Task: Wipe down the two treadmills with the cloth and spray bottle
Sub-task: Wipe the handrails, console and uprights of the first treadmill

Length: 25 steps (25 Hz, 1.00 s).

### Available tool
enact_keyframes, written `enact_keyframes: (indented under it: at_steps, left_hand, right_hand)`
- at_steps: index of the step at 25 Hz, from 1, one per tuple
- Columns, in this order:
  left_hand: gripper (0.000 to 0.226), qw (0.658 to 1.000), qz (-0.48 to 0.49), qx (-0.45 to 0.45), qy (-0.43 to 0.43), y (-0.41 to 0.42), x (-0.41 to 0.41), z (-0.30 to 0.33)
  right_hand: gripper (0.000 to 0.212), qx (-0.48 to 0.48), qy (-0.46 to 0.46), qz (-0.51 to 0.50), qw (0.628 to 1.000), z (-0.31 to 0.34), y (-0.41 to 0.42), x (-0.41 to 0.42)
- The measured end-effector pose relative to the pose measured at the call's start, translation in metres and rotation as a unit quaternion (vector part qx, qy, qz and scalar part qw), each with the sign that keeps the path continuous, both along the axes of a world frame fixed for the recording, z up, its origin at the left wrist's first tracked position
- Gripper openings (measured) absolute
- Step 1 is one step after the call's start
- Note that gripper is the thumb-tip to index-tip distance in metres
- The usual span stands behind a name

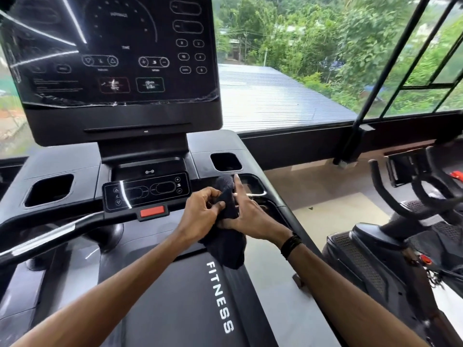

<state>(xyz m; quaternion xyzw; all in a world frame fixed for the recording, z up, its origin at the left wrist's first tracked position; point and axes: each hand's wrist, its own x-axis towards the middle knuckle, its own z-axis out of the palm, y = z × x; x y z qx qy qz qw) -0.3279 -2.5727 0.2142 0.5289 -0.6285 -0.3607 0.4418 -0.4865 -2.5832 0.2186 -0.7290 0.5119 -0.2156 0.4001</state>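
Treadmill (155,291) console, cloth being readied in both hands over the right side of the deck.

Largest first: treadmill with tall screen (112,51) at the far edge, small control panel (146,190) mid-console, cup pocket (226,161) near the right edge. Black cloth (226,236) hangs between the hands, above the belt's front right corner. Left hand (200,211) pinches a fold with curled fingers; right hand (246,216) grasps the cloth from the other side, index finger straight along it. Spray bottle not in view. Judgement: folding step. Make a flat pad, keep loose ends gathered, wipe panel lightly, avoid red stop button (152,211).
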Motion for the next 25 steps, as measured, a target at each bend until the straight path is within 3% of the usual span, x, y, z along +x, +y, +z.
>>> enact_keyframes:
  at_steps: [4, 7, 10, 13, 16, 18, 20, 23, 25]
  left_hand:
    - [0.014, 0.999, -0.038, 0.037, -0.01, -0.001, 0.027, -0.031]
    - [0.014, 0.997, -0.074, 0.037, 0.001, -0.007, 0.037, -0.05]
    - [0.012, 0.994, -0.103, 0.012, 0.024, -0.012, 0.038, -0.048]
    - [0.015, 0.995, -0.078, 0.002, 0.062, -0.022, 0.035, -0.038]
    - [0.023, 0.994, 0.017, 0.023, 0.108, -0.033, 0.037, -0.033]
    - [0.04, 0.995, 0.066, 0.026, 0.067, -0.036, 0.045, -0.041]
    - [0.052, 0.998, 0.062, 0.026, 0.001, -0.034, 0.056, -0.053]
    - [0.053, 0.988, 0.097, -0.056, -0.109, -0.041, 0.064, -0.068]
    - [0.053, 0.969, 0.106, -0.121, -0.19, -0.05, 0.057, -0.072]
  right_hand:
    - [0.131, 0.001, 0.005, -0.037, 0.999, -0.036, 0.003, 0.029]
    - [0.111, -0.02, -0.102, -0.135, 0.985, -0.069, 0.012, 0.045]
    - [0.089, -0.129, -0.116, -0.27, 0.947, -0.078, 0.023, 0.058]
    - [0.084, -0.237, -0.06, -0.328, 0.913, -0.062, 0.016, 0.072]
    - [0.088, -0.288, 0.084, -0.229, 0.926, -0.056, -0.025, 0.068]
    - [0.105, -0.18, 0.219, -0.095, 0.954, -0.064, -0.065, 0.067]
    - [0.115, -0.113, 0.317, -0.019, 0.941, -0.074, -0.097, 0.069]
    - [0.079, -0.133, 0.4, 0.047, 0.906, -0.075, -0.138, 0.078]
    - [0.058, -0.071, 0.394, 0.109, 0.91, -0.067, -0.162, 0.079]
